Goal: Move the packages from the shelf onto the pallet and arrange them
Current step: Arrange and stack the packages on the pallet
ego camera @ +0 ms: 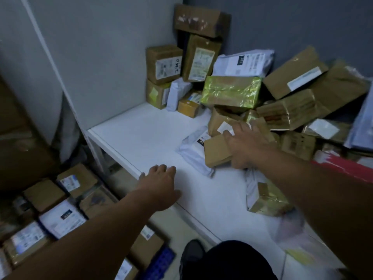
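Head view, right hand (245,146) fingers (229,134) gripping brown box (216,151) lying left-right on shelf (141,136), left hand (159,184) relaxed

- Right hand (246,146): motion-blurred; fingers lay over a small brown box (216,152), grip not discernible.
- White mailer (191,152): right portion was covered by that box.
- Gold-wrapped parcel (264,201): upper right side was hidden behind the right forearm (306,178).
- Pale bag (290,225): smeared by blur, kind not determinable.
- Red item (347,168): partly behind the same forearm, cut by the right edge.
- Blue pallet (161,261): one corner showed, the remainder lay under packages and the left forearm (90,229).
- Large carton (18,150): cut by the left edge.
- Shipping labels (199,63): print was unreadable.
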